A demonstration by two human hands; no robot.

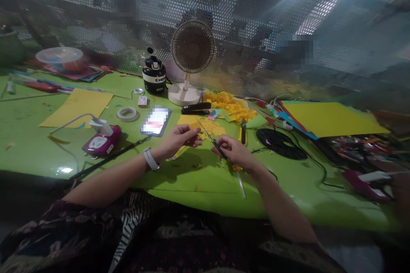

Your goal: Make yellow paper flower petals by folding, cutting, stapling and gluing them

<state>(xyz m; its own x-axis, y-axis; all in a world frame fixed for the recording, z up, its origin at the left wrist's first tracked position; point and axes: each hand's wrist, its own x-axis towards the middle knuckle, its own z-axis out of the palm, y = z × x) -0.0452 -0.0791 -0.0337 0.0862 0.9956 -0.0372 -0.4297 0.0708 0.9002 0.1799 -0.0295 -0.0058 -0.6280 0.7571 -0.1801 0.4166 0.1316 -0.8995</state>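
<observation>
My right hand is closed around a slim pointed tool with a dark body and a thin metal tip. The tip slants up and left, close to my left fingers. Whether it is scissors or tweezers I cannot tell. My left hand, with a white watch at its wrist, has curled fingers and the thumb against them; anything in that pinch is too small to make out. Beyond and below both hands lie cut yellow paper scraps. A yellow-and-black cutter lies just beyond my right hand.
A black stapler and crinkled yellow paper pieces lie behind the scraps. A fan and dark bottle stand at the back. Left are a phone, tape roll and purple power strip; right, coloured sheets.
</observation>
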